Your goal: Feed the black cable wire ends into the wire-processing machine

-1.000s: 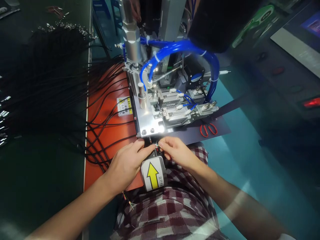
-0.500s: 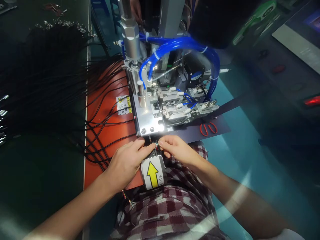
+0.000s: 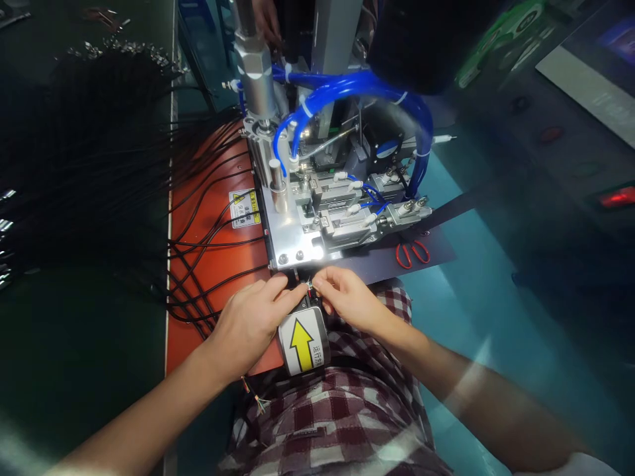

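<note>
Thin stripped wires (image 3: 309, 285), with red and white strands showing, are held between my two hands at the front edge of the machine (image 3: 297, 238). My left hand (image 3: 253, 311) is closed, its thumb and finger pressed at the wires' left side. From the right, my right hand (image 3: 342, 294) pinches the wire ends between thumb and forefinger; its other fingers curl under. Just below is a rounded cover bearing a yellow arrow (image 3: 302, 340). Another cable end with spread coloured wires (image 3: 258, 402) hangs below my left wrist.
Black cables (image 3: 208, 241) run across the orange surface (image 3: 198, 198) to a large dark bundle (image 3: 99, 145) at left. Blue air hoses (image 3: 367, 84) arch over the machine. Red-handled scissors (image 3: 413, 254) lie on the dark plate at right. Another person's hand (image 3: 268, 23) shows at the back.
My right fingers have shifted very slightly at the wires. The whole view has moved a little; both hands otherwise keep their places.
</note>
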### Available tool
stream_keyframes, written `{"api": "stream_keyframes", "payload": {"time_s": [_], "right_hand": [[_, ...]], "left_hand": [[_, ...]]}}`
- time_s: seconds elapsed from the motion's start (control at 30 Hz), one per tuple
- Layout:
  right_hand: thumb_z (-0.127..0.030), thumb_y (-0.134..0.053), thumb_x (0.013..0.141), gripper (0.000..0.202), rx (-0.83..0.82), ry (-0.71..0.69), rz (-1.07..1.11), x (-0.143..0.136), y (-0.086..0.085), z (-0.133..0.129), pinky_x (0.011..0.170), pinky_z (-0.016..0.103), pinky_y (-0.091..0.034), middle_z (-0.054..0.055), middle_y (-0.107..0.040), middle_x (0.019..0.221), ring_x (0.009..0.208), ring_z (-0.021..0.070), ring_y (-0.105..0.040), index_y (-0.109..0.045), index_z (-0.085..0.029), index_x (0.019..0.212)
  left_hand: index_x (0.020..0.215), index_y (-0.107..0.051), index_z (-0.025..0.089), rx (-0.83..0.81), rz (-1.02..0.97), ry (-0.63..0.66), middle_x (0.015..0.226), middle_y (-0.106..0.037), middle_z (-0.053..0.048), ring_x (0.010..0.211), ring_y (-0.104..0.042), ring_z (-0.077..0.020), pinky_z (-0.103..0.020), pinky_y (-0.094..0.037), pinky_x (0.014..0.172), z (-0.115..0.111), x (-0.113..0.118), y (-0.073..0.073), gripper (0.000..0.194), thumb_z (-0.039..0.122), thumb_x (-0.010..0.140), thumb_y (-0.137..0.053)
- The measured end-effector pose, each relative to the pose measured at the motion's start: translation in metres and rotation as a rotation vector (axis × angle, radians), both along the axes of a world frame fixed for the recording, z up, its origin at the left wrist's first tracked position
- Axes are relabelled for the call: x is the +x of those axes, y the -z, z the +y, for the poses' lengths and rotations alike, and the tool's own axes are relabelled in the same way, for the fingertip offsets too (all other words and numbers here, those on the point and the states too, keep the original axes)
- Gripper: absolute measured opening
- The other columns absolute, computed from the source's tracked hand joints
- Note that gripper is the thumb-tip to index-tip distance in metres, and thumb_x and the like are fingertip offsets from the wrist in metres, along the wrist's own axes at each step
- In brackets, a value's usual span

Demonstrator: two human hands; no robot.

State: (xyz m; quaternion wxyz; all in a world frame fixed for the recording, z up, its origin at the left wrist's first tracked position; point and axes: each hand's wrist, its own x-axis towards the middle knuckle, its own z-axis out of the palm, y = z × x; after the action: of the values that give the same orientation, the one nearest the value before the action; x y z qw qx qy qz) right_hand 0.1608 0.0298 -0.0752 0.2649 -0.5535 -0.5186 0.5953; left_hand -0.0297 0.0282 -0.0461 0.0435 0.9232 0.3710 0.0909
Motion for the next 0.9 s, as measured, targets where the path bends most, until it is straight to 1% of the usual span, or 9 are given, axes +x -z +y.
{"api": "stream_keyframes", "payload": {"time_s": [0.1,0.27,0.33,0.37,0.43,0.53,0.6,0.7,0.9], "right_hand": [[-0.031,-0.045,0.088,0.021,0.035,0.000,-0.106,-0.002,-0.004,-0.001,0.049,0.024,-0.036,-0.004,-0.051,0.052,0.048,0.0128,-0.049,-0.048,-0.020,0.071],[-0.023,-0.044,0.089,0.020,0.257,-0.001,-0.378,-0.005,-0.015,-0.004,0.058,0.028,-0.036,0.000,-0.057,0.064,0.061,0.0158,-0.052,-0.049,-0.020,0.070],[-0.021,-0.043,0.089,0.020,0.314,0.011,-0.428,-0.006,-0.016,-0.005,0.061,0.028,-0.035,0.002,-0.058,0.069,0.065,0.0164,-0.052,-0.047,-0.021,0.069],[-0.021,-0.043,0.089,0.020,0.304,0.014,-0.420,-0.006,-0.015,-0.005,0.061,0.028,-0.035,0.001,-0.058,0.068,0.064,0.0162,-0.052,-0.047,-0.021,0.069],[-0.023,-0.042,0.089,0.021,0.193,0.007,-0.320,-0.006,-0.013,-0.003,0.058,0.028,-0.036,0.000,-0.056,0.060,0.057,0.0152,-0.051,-0.048,-0.020,0.069],[-0.030,-0.043,0.088,0.023,-0.053,-0.006,-0.033,-0.004,-0.007,-0.001,0.051,0.025,-0.036,-0.003,-0.052,0.050,0.047,0.0130,-0.048,-0.048,-0.020,0.069],[-0.035,-0.046,0.087,0.025,-0.137,0.029,0.125,-0.002,-0.004,-0.001,0.049,0.024,-0.036,-0.004,-0.051,0.051,0.046,0.0116,-0.046,-0.048,-0.019,0.067],[-0.039,-0.048,0.085,0.027,-0.134,0.105,0.223,-0.001,0.002,-0.003,0.049,0.024,-0.038,-0.003,-0.052,0.059,0.047,0.0103,-0.048,-0.049,-0.018,0.068],[-0.037,-0.053,0.083,0.023,-0.005,0.131,0.151,-0.005,0.008,-0.007,0.049,0.024,-0.040,-0.004,-0.049,0.062,0.049,0.0113,-0.050,-0.049,-0.019,0.070]], "left_hand": [[0.114,-0.061,0.019,0.020,0.011,0.008,0.076,-0.056,-0.005,0.059,-0.050,-0.0149,-0.025,-0.041,0.053,0.000,0.000,-0.001,0.039,0.012,0.092,-0.029],[0.114,-0.060,0.017,0.052,0.055,0.039,0.076,-0.057,-0.005,0.058,-0.049,-0.0154,-0.026,-0.041,0.052,0.001,0.001,-0.002,0.036,0.013,0.092,-0.032],[0.115,-0.060,0.017,0.050,0.059,0.041,0.077,-0.057,-0.005,0.059,-0.050,-0.0160,-0.027,-0.041,0.052,0.001,0.001,-0.002,0.035,0.013,0.092,-0.033],[0.115,-0.060,0.017,0.043,0.055,0.039,0.077,-0.058,-0.005,0.060,-0.050,-0.0162,-0.027,-0.042,0.053,0.001,0.001,-0.002,0.035,0.014,0.092,-0.033],[0.115,-0.059,0.017,0.017,0.027,0.037,0.079,-0.059,-0.006,0.062,-0.052,-0.0165,-0.027,-0.043,0.054,0.002,0.000,0.000,0.035,0.014,0.093,-0.033],[0.116,-0.059,0.016,-0.024,-0.044,0.045,0.083,-0.062,-0.007,0.068,-0.056,-0.0166,-0.027,-0.045,0.058,0.003,-0.003,0.002,0.036,0.011,0.092,-0.032],[0.114,-0.059,0.015,-0.030,-0.085,0.052,0.084,-0.063,-0.007,0.069,-0.057,-0.0162,-0.026,-0.046,0.059,0.003,-0.004,0.003,0.036,0.010,0.092,-0.032],[0.109,-0.061,0.013,-0.013,-0.117,0.062,0.082,-0.063,-0.007,0.066,-0.057,-0.0151,-0.025,-0.046,0.057,0.004,-0.005,0.003,0.033,0.011,0.092,-0.033],[0.104,-0.061,0.011,0.031,-0.141,0.088,0.081,-0.064,-0.009,0.067,-0.059,-0.0164,-0.027,-0.048,0.058,0.005,-0.005,0.003,0.031,0.011,0.092,-0.032]]}}
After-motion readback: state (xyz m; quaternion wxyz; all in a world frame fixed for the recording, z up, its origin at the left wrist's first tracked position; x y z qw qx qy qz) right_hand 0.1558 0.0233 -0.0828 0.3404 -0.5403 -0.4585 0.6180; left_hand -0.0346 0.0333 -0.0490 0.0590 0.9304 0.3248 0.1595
